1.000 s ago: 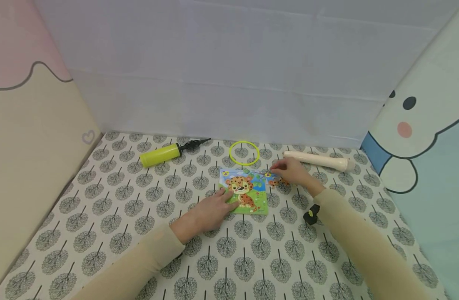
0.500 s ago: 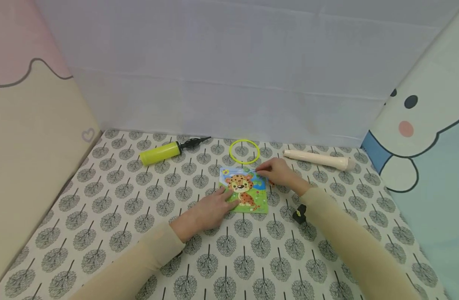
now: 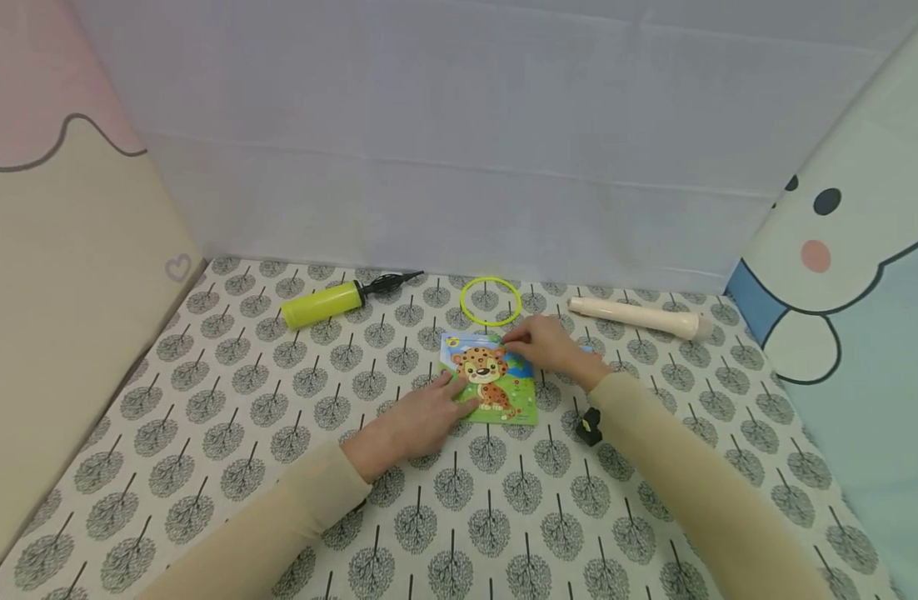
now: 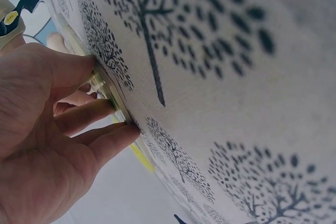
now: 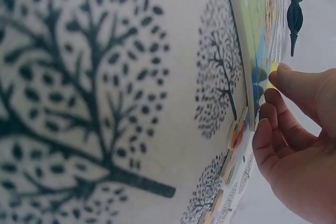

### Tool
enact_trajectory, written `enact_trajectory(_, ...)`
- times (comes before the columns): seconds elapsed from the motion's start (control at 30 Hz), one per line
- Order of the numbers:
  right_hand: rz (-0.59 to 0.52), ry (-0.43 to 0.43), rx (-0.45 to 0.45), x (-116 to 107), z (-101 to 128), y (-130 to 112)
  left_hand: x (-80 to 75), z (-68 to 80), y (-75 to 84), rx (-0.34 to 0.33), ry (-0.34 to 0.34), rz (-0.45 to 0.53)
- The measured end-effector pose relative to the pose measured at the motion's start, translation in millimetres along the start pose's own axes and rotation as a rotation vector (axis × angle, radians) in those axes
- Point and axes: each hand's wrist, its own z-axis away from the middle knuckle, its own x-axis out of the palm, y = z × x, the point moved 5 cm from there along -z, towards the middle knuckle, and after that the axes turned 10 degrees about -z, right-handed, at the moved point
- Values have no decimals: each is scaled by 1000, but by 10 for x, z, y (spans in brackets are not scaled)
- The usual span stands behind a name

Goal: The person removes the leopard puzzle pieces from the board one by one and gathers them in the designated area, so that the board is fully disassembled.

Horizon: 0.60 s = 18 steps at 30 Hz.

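Observation:
A square leopard picture board (image 3: 483, 392), like a child's jigsaw, lies mid-table. My left hand (image 3: 421, 417) reaches in from the left, its fingers stretched onto the board's left part. In the left wrist view, the left thumb and fingertips touch the board's edge. My right hand (image 3: 545, 343) is at the board's upper right, thumb and forefinger close together over the printed leaves; I cannot tell whether they pinch anything. Small wooden puzzle pieces (image 5: 237, 132) lie beside the board in the right wrist view; the right forearm partly covers them in the head view.
Behind the board lies a yellow ring (image 3: 491, 302). A yellow hand pump (image 3: 324, 305) with a black nozzle rests back left, and a cream tube-shaped object (image 3: 635, 317) back right. A tree-print cloth (image 3: 279, 467) covers the table, with walls behind and beside it.
My right hand has moved left, from above the puzzle pieces beside the board to the board's upper right part. My left hand has stayed on the board's left side.

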Motion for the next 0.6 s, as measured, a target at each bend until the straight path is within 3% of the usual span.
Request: enact_trajectory(0.6,36,-1,-15,16,-40,-73,-4,-1,7,-9,-14,2)
